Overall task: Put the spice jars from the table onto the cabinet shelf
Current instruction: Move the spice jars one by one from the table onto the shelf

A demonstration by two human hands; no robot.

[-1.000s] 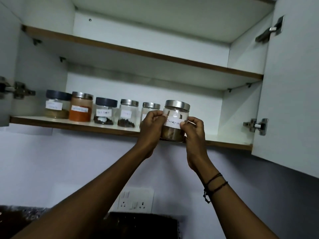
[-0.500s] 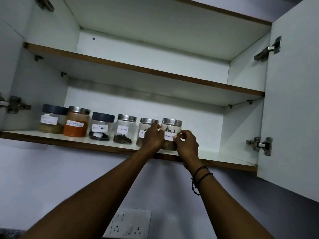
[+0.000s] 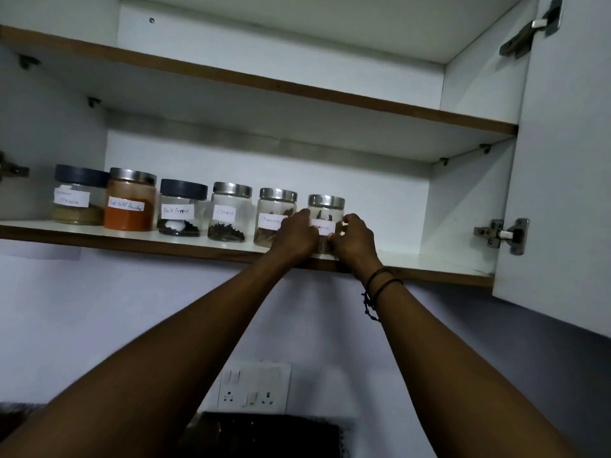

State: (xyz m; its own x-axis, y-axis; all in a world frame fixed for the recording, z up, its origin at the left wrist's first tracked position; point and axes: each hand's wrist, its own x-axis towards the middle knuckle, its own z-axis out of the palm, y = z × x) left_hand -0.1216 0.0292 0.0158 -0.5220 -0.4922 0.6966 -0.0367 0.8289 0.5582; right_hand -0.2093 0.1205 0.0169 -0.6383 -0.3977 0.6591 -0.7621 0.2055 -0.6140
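Note:
A clear spice jar [image 3: 325, 213] with a steel lid and a white label stands on the lower cabinet shelf [image 3: 429, 264], at the right end of a row. My left hand [image 3: 294, 234] grips its left side and my right hand [image 3: 353, 238] its right side, hiding its lower half. To its left stand the cinnamon jar [image 3: 272, 209], cloves jar [image 3: 228, 213], black pepper jar [image 3: 180, 209], red chilli powder jar [image 3: 130, 201] and a masala jar [image 3: 77, 196].
The upper shelf [image 3: 297, 85] holds nothing. The open right cabinet door [image 3: 568, 160] with its hinge [image 3: 501, 234] juts out at the right. A switch and socket plate [image 3: 254, 386] sits on the wall below, above a dark object [image 3: 264, 436].
Both hands have carried the jar from in front of the shelf edge back onto the shelf, setting it beside the cinnamon jar. The view has tilted upward.

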